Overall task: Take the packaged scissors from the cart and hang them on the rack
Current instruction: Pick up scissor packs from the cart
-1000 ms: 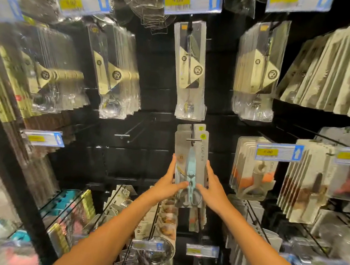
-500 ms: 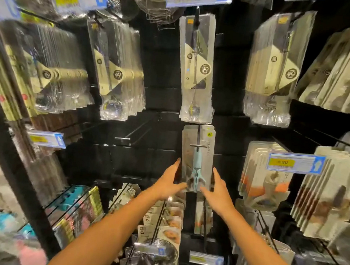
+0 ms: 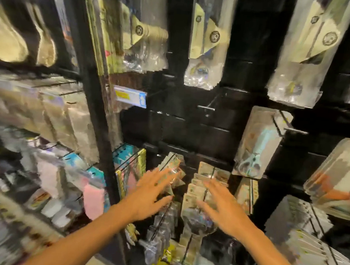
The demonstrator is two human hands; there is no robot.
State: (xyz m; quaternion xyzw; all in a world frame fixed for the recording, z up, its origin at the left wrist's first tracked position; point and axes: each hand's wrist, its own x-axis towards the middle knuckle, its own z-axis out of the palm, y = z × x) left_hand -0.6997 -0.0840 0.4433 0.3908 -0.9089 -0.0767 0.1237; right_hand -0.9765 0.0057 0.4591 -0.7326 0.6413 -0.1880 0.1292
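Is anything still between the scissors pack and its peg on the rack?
Nothing visible. The scissors pack already hangs on its peg, tilted. Both hands, left and right, are open, empty, and below it.

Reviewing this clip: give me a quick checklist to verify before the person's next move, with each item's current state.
1. Packaged scissors hang on the hook: ok.
2. Left hand empty, fingers spread: ok.
3. Right hand empty, fingers spread: ok.
4. Both hands clear of the package, below and left of it: ok.
5. Package hangs straight: not ok, it looks tilted.
6. Cart with more packages in view: cannot tell, none visible.
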